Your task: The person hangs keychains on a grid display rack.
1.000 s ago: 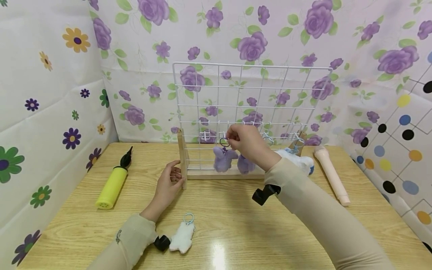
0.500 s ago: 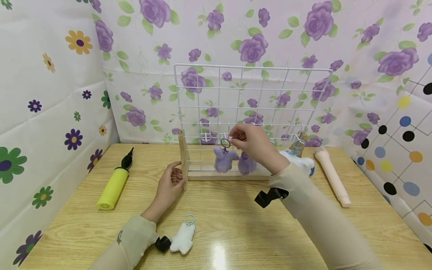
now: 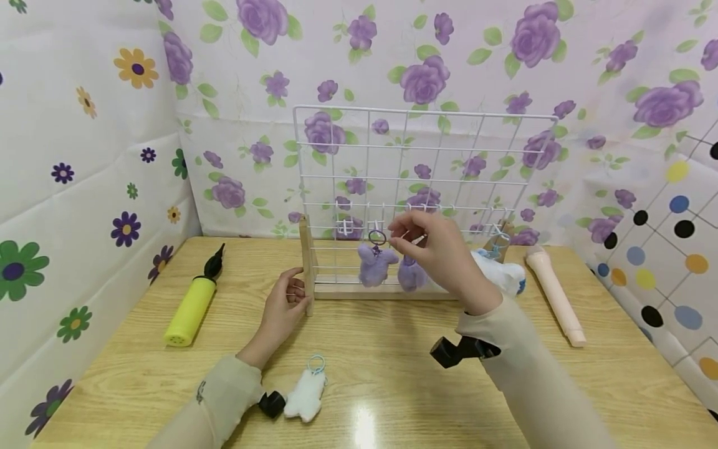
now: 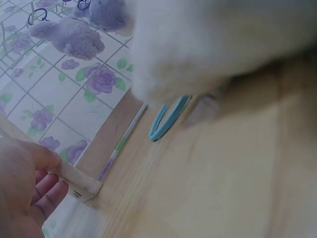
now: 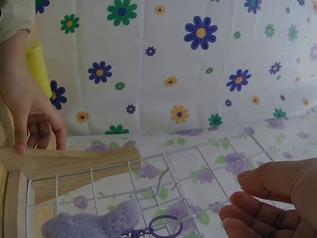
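My left hand [image 3: 283, 305] holds the wooden side post [image 3: 306, 262] of a white wire grid rack [image 3: 426, 146], thumb in front and fingers curled behind. Just right of a purple plush keychain [image 3: 374, 265], my right hand [image 3: 440, 249] has its fingers loosely bent with nothing between them. The keychain's purple ring [image 5: 166, 225] hangs on a white hook of the grid, apart from my fingertips. A second purple plush keychain [image 3: 412, 274] hangs beside it, partly behind my right hand. On the table near my left wrist lies a white plush keychain [image 3: 305, 394] with a blue ring.
A white and blue plush [image 3: 502, 271] hangs at the rack's right end, partly hidden by my arm. A yellow hand pump [image 3: 193, 305] lies at the left. At the right lies a pale pink stick-like object [image 3: 555, 296]. Floral cloth [image 3: 241, 125] encloses the table.
My right hand has let go of the purple ring and moved a little right, its fingers spreading slightly. The purple plush stays hanging. My left hand has kept its hold on the post.
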`<state>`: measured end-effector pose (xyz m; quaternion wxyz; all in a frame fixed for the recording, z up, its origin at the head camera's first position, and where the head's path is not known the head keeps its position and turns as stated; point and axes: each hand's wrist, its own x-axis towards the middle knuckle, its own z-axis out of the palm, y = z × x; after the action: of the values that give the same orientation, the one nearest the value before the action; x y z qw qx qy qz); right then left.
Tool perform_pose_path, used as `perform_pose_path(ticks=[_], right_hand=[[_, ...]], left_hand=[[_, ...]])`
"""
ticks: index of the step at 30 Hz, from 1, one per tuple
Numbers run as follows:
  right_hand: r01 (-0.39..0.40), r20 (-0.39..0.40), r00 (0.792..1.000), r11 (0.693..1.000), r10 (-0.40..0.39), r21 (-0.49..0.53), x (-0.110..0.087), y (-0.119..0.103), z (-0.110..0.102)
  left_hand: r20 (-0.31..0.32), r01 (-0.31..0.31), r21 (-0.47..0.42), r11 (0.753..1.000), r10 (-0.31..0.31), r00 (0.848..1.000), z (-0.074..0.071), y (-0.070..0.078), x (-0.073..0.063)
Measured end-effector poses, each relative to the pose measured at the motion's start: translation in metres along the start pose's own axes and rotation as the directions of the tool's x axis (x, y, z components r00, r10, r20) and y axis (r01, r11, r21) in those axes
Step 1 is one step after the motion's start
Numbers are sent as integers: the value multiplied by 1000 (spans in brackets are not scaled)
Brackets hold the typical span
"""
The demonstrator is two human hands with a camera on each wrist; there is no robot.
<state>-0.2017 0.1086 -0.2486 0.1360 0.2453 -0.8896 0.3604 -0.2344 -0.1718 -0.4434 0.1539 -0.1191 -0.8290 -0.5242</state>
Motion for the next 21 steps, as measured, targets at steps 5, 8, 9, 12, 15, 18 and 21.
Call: perform_pose_path(ticks=[5, 8, 9, 12, 15, 18, 21], right_hand=[[30, -25, 999, 999, -30, 17, -11, -2, 2], [32, -31, 999, 999, -31, 34, -18, -3, 4], [33, -31, 999, 999, -32, 41, -20, -3, 4], [52, -34, 998, 997, -50, 64, -28, -1, 8], [69, -23, 997, 994, -67, 87, -36, 1, 15], [79, -12, 997, 991, -78, 107, -43, 3, 23], [89, 0, 996, 988, -90, 128, -49, 5, 31]], left_hand=[[2, -1, -12, 1000, 1, 1000, 1, 0, 1], [2, -3, -11, 1000, 3, 1000, 1, -1, 1], [1, -5, -10, 1000, 5, 1000, 2, -1, 1], [0, -7, -8, 1000, 7, 1000, 2, -1, 1], [-2, -6, -5, 1000, 6, 1000, 1, -1, 0], [-4, -4, -2, 1000, 4, 1000, 0, -1, 0], [-5, 0, -2, 1000, 0, 1000, 0, -1, 0]])
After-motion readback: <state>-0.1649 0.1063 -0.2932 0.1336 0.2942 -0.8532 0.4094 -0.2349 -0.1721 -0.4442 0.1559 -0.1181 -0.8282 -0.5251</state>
